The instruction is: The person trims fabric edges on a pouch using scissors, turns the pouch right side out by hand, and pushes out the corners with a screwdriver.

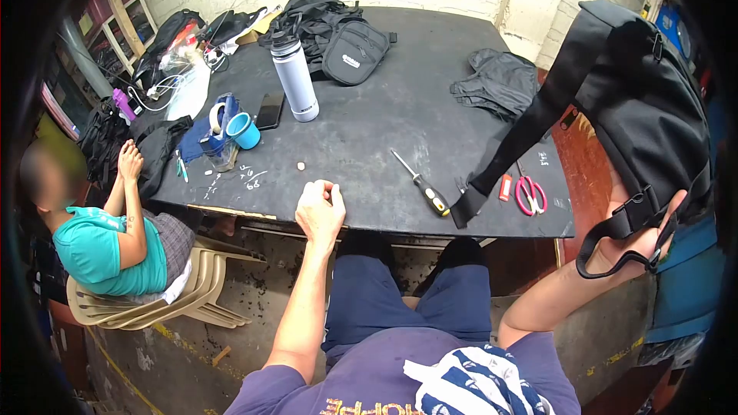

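My left hand (pixel 319 211) rests at the near edge of the black table, its fingers curled into a loose fist with no object visible in it. Off to the right, my right hand (pixel 646 234) grips a black bag (pixel 653 92) from below and holds it up beside the table. A strap with a plastic buckle (pixel 634 215) loops around that hand. The bag's wide strap (pixel 530 123) hangs down to the left, its end over the table. Close to that end lie a screwdriver (pixel 430 194), pink-handled scissors (pixel 530 195) and a small red item (pixel 505 187).
On the table (pixel 384 138) stand a water bottle (pixel 294 81), a blue cup (pixel 243 131) and a phone (pixel 270 111). Black bags (pixel 355 52) are at the back, black fabric (pixel 500 81) at right. A person in teal (pixel 115 250) sits on stacked chairs (pixel 196 284) at left.
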